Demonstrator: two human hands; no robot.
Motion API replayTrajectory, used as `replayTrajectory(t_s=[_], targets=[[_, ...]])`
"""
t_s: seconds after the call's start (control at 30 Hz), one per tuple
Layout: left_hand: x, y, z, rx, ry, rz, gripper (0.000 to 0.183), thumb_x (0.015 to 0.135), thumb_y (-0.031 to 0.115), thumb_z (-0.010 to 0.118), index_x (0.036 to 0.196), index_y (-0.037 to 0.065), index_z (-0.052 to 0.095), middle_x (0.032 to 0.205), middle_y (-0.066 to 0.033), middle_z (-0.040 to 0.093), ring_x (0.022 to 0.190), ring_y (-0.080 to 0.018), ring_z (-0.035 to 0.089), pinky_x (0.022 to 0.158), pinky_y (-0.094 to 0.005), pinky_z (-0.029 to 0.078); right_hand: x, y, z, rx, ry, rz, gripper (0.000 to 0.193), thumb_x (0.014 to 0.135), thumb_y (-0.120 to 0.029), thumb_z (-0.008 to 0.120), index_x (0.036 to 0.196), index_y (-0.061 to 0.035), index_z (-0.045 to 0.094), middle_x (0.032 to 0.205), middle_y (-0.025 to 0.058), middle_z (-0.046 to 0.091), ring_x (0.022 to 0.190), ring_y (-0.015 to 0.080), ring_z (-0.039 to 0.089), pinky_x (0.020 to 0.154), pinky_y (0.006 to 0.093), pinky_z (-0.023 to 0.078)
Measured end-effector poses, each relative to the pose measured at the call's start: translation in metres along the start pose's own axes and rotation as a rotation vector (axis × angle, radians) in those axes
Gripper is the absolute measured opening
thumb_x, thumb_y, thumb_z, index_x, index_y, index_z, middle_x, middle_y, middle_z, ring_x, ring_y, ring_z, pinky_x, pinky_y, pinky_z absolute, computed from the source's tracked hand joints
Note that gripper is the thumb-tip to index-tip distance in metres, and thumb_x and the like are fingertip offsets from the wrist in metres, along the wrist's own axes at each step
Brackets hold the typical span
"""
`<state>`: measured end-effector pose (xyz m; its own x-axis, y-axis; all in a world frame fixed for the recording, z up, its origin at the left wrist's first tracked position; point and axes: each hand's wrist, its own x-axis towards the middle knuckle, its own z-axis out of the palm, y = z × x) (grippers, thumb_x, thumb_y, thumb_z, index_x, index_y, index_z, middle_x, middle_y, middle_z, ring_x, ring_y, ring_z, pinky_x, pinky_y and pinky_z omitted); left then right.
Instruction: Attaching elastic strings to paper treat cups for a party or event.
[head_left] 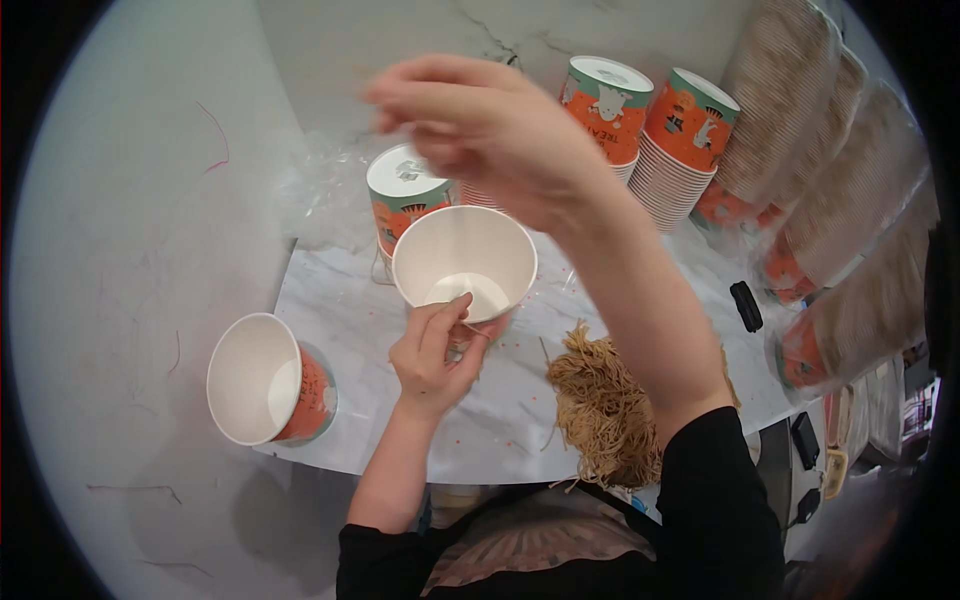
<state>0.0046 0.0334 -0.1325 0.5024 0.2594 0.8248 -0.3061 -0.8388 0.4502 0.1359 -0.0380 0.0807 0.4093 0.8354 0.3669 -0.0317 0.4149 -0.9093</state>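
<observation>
Fingers of the left hand (435, 350) are pinching the near rim of a paper bucket (465, 240), thumb outside and fingertips over the edge; whether something small is sitting between them too, I cannot tell. That bucket is standing mouth up toward the back of the marble-patterned table (510, 440), and its pale inside is showing all the way to the bottom. The right hand (445, 115) is hanging raised beyond it, above the back of the table, and it is blurring. Its fingers are curling close together, but I cannot tell whether they are gripping anything.

A second bucket (310, 400), orange outside, is standing open near the table's left edge, well apart from both hands. Twine (600, 410) is lying in a tangled tan heap to the right, the right forearm partly covering it from here. Behind the first bucket, an upside-down bucket (405, 195) in green and orange is showing its white base, with clear plastic film (325, 175) crumpling beside it. Two upside-down stacks (690, 125) are standing at the back, while plastic-wrapped stacks (785, 95) are leaning along the right. Near those, a small black object (746, 306) is resting on the tabletop.
</observation>
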Motion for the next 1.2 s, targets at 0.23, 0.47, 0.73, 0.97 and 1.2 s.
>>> replayTrajectory(t_s=[0.23,0.47,0.73,0.97,1.2], targets=[[0.002,0.0,0.007,-0.08,0.018,0.003,0.033,0.067,0.0,0.083,0.095,0.007,0.068,0.095,-0.0056,0.065,0.068,-0.016,0.071,0.056,-0.0268,0.056,-0.078,-0.059,-0.074,-0.288,0.505,-0.761,0.018,0.092,-0.009,0.069,0.108,-0.0002,0.072,0.085,0.0019,0.067,0.059,0.0013,0.043,0.052,0.0173,0.033],[0.007,0.006,-0.014,-0.009,0.016,-0.038,0.028,0.071,0.005,0.081,0.096,0.008,0.07,0.099,-0.0062,0.065,0.071,-0.0165,0.07,0.057,-0.0277,0.055,-0.111,-0.019,-0.071,-1.002,0.348,-0.207,0.008,0.086,-0.006,0.073,0.093,-0.0035,0.073,0.076,-0.0057,0.065,0.063,0.0007,0.048,0.055,0.0211,0.036],[0.047,0.064,-0.006,-0.207,-0.084,-0.213,0.032,0.081,0.008,0.081,0.111,0.003,0.072,0.105,-0.0103,0.07,0.077,-0.0144,0.067,0.055,-0.0267,0.051,-0.13,0.023,-0.063,-1.038,0.049,-0.055,0.008,0.081,-0.007,0.076,0.087,-0.0049,0.073,0.071,-0.0001,0.063,0.06,0.0076,0.05,0.052,0.0247,0.035],[0.042,0.054,0.012,-0.231,-0.143,-0.201,0.015,0.087,0.005,0.075,0.102,0.004,0.073,0.089,-0.0059,0.068,0.065,-0.0156,0.064,0.055,-0.0274,0.05,-0.135,0.023,-0.066,-1.018,0.018,0.007,0.012,0.08,-0.013,0.071,0.087,-0.003,0.069,0.074,0.0094,0.064,0.067,0.0238,0.062,0.062,0.0342,0.048],[0.057,0.063,0.01,-0.269,-0.201,-0.231,0.008,0.096,0.008,0.066,0.09,0.003,0.067,0.081,-0.0062,0.062,0.065,-0.0173,0.061,0.058,-0.0286,0.047,-0.137,0.02,-0.071,-1.002,0.027,-0.05,0.014,0.08,-0.014,0.071,0.091,-0.0051,0.069,0.067,0.0069,0.055,0.06,0.0205,0.055,0.055,0.0333,0.042]])
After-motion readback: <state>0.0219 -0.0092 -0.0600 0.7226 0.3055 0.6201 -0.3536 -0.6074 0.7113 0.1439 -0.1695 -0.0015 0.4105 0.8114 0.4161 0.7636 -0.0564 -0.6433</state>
